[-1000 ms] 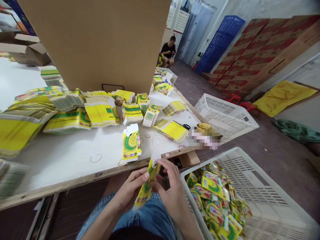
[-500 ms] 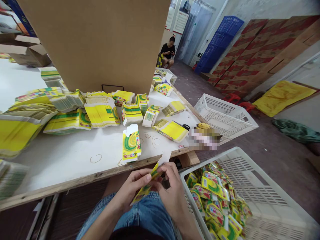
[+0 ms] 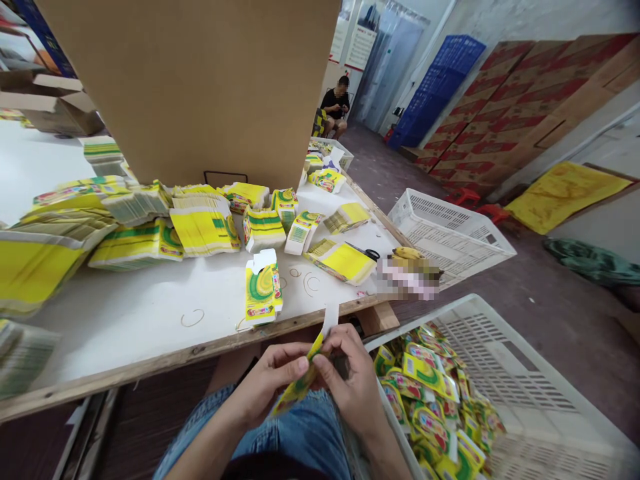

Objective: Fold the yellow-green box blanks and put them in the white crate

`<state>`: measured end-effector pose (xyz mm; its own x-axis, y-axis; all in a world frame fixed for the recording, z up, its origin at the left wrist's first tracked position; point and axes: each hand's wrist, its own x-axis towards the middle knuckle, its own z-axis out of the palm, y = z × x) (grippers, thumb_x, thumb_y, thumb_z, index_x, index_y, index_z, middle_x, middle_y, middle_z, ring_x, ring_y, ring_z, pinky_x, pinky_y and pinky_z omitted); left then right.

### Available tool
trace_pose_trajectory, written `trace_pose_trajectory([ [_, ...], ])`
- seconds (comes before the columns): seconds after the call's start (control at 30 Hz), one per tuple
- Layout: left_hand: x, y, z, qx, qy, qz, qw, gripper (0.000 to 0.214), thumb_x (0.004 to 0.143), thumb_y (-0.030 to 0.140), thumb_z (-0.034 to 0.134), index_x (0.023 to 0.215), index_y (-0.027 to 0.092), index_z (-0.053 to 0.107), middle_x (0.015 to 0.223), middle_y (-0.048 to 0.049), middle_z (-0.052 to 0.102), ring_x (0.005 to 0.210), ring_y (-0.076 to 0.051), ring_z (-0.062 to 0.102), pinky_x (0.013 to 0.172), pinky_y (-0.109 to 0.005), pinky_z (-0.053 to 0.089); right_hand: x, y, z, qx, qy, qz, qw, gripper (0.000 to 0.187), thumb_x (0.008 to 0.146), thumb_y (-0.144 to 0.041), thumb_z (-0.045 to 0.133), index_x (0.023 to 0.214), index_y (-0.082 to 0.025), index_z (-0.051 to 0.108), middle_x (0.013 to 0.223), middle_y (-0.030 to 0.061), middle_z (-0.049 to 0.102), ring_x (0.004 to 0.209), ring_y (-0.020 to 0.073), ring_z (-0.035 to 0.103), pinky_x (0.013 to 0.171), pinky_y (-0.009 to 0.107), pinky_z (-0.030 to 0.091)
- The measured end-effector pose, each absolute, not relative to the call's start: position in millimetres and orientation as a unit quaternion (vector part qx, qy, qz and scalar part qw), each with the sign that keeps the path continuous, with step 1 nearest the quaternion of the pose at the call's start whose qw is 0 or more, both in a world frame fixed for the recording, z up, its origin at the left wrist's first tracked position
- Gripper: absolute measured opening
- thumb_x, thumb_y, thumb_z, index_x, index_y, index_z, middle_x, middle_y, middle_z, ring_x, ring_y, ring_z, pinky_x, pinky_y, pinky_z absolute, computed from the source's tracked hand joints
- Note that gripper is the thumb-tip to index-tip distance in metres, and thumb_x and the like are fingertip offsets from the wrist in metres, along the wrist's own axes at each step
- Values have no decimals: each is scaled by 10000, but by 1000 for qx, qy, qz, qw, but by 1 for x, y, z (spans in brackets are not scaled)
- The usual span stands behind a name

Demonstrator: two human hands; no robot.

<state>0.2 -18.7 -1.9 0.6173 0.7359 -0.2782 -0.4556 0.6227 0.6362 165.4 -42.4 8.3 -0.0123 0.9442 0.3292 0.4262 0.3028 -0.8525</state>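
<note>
Above my lap, both hands hold one thin yellow-green printed carton [image 3: 294, 392] with a white flap sticking up at its top. My left hand [image 3: 273, 375] grips its left side, thumb laid on the printed face. My right hand [image 3: 349, 368] pinches it near the base of the white flap; some of its fingers are hidden behind. Just ahead, near the table edge, lies a small yellow-green box [image 3: 263, 290] with white flaps. To my right a white plastic crate [image 3: 530, 380] holds many printed cartons [image 3: 430, 380].
Stacks of flat cartons [image 3: 203, 227] line the white table [image 3: 150, 300] before a big cardboard box [image 3: 200, 87]. Scissors [image 3: 372, 255] and bananas [image 3: 407, 253] lie at the right edge. Another crate [image 3: 450, 230] stands beyond. A person [image 3: 336, 107] sits farther back.
The carton has turned slightly more upright in my hands, its white flap narrower to view. My right thumb has moved up onto the carton's face near the flap.
</note>
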Motion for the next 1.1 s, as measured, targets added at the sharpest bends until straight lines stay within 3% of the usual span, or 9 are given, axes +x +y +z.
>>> trace_pose_trajectory([
  [0.13, 3, -17, -3, 285, 290, 368, 836, 426, 679, 397, 865, 1002, 131, 789, 811, -73, 761, 675, -139, 640, 677, -228, 500, 166, -44, 6, -525, -654, 262, 478, 191, 911, -264, 622, 737, -216, 561, 806, 10, 505, 794, 183, 533, 707, 284, 450],
  [0.2, 4, -17, -5, 290, 311, 390, 817, 407, 701, 409, 849, 990, 129, 784, 777, -65, 758, 632, -131, 632, 648, -225, 502, 163, -45, 3, -559, -625, 227, 496, 67, 892, -275, 652, 916, -215, 635, 961, 49, 560, 885, 204, 556, 769, 308, 468],
  [0.3, 7, -17, -9, 289, 347, 431, 781, 396, 731, 443, 819, 988, 146, 770, 749, -46, 752, 594, -135, 630, 624, -238, 509, 156, -47, -4, -589, -568, 248, 518, 323, 891, -325, 659, 1190, -215, 604, 1175, 93, 585, 975, 222, 578, 838, 327, 491],
  [0.37, 7, -17, -12, 308, 366, 446, 757, 417, 743, 471, 800, 1003, 147, 759, 785, -51, 759, 637, -161, 652, 642, -255, 516, 153, -48, -10, -586, -555, 320, 496, 208, 938, -372, 593, 1043, -202, 651, 1028, 70, 644, 885, 205, 602, 797, 306, 507],
  [0.53, 6, -17, -15, 422, 400, 451, 677, 361, 789, 418, 767, 1025, 151, 713, 994, -84, 772, 898, -252, 691, 800, -299, 533, 156, -47, -18, -630, -524, 333, 466, 313, 926, -429, 602, 719, -194, 614, 694, 16, 612, 664, 170, 566, 620, 261, 478],
  [0.73, 5, -20, -12, 432, 363, 444, 696, 564, 889, 305, 673, 1372, 247, 388, 1212, -127, 707, 1086, -257, 681, 902, -335, 523, 162, -41, -11, -567, -462, 397, 554, 285, 889, -384, 674, 1102, -214, 592, 935, 63, 708, 762, 185, 667, 670, 272, 547],
  [0.9, 1, -18, -7, 448, 322, 429, 716, 590, 915, 300, 645, 1430, 241, 364, 1240, -127, 697, 1169, -264, 640, 919, -314, 504, 170, -43, -7, -500, -491, 449, 554, 391, 917, -381, 649, 1266, -230, 560, 1076, 103, 695, 896, 215, 685, 787, 319, 567],
  [1.0, -4, -17, -6, 431, 290, 398, 756, 659, 879, 300, 696, 1449, 244, 369, 1181, -122, 724, 1070, -269, 686, 874, -333, 525, 177, -45, -4, -503, -497, 478, 521, 389, 919, -434, 636, 1246, -229, 589, 955, 74, 699, 795, 203, 668, 689, 283, 547],
  [1.1, -8, -16, -4, 415, 261, 362, 793, 664, 833, 305, 750, 1407, 219, 430, 1073, -123, 754, 912, -255, 722, 788, -332, 542, 182, -47, 1, -517, -491, 488, 503, 288, 909, -480, 632, 993, -208, 674, 777, 26, 645, 644, 159, 580, 568, 233, 470],
])
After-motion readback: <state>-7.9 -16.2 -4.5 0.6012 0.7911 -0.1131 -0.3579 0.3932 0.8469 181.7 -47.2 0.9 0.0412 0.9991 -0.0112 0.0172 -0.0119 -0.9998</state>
